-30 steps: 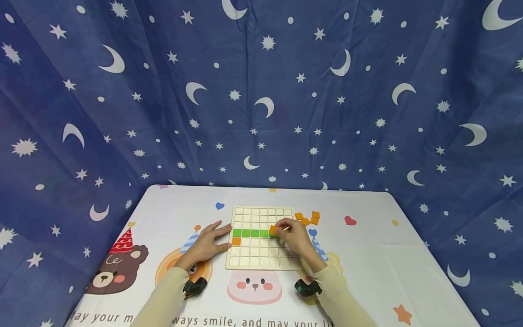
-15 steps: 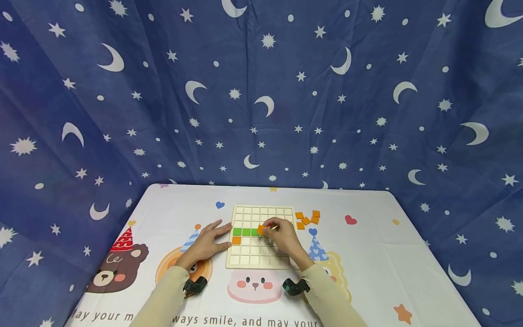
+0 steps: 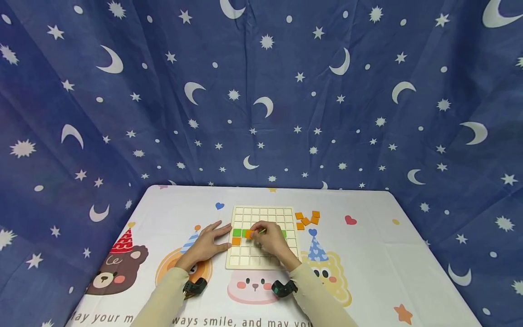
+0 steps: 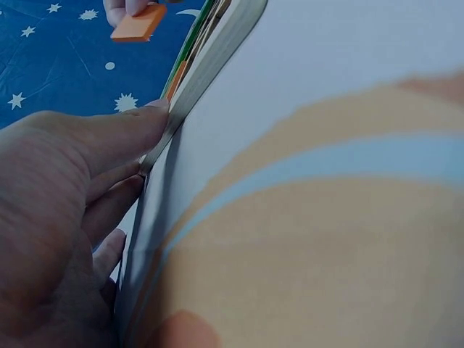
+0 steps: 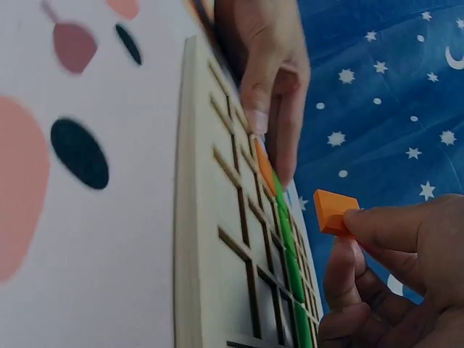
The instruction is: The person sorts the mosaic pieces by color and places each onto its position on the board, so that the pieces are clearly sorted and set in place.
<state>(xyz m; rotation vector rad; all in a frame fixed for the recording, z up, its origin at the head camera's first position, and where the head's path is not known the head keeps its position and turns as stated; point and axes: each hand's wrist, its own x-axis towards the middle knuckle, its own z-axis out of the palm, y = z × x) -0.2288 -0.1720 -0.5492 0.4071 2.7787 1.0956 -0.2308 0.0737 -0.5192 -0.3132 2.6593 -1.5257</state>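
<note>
Orange flat square tile [image 5: 332,209], pinched by right hand [image 3: 268,238] above pale wooden grid board [image 3: 244,260], might drop crooked if pinch loosens; left hand [image 3: 207,243] is spread.

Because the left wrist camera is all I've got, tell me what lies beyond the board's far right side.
Observer: In the head view, five loose orange tiles lie on the table, just past the right edge of the board.

Operator: Now place the held tile for me; I only see it in the air.

Observer: Seen from the head view, the held orange tile in the right hand appears over the green row, toward its left end.

Operator: Tell me what shows of that row on the right hand's other side.

Observer: A green tile shows just right of the right hand, in that same row.
</note>
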